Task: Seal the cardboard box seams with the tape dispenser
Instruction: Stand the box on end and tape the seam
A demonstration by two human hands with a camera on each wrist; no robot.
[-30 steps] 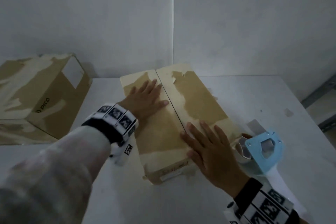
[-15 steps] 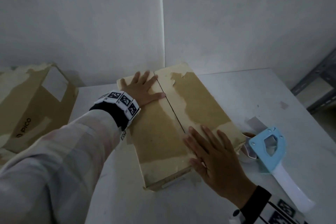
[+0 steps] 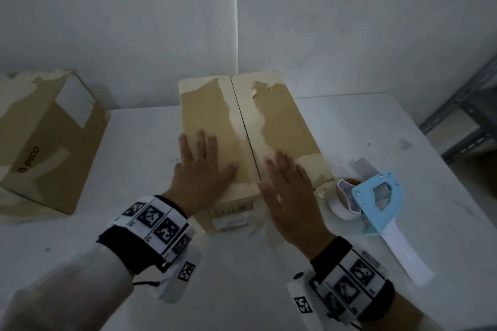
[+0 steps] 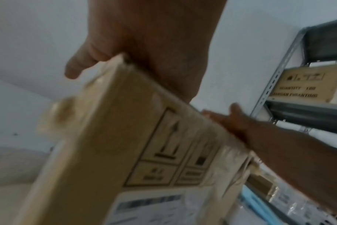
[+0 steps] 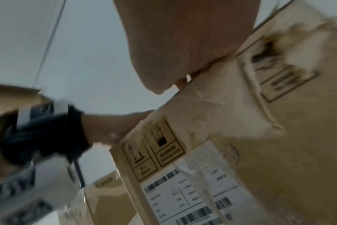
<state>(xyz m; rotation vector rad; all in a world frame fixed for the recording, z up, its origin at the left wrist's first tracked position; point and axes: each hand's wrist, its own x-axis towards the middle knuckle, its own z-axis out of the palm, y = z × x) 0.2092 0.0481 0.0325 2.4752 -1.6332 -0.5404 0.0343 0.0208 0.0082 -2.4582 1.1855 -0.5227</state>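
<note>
The cardboard box [image 3: 250, 137] lies at table centre, its centre seam [image 3: 248, 137] untaped. My left hand [image 3: 201, 169] and right hand [image 3: 287, 191] press flat, fingers spread, holding the flaps flush. The tape dispenser [image 3: 376, 201] waits untouched at 3 o'clock; I judge the flaps must stay level before taping.

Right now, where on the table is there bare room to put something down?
Bare table lies between the PICO box and the box under both hands, and along the near edge between the wrists. The far right corner is bare too. Right of the box it is crowded by the tape dispenser.
</note>
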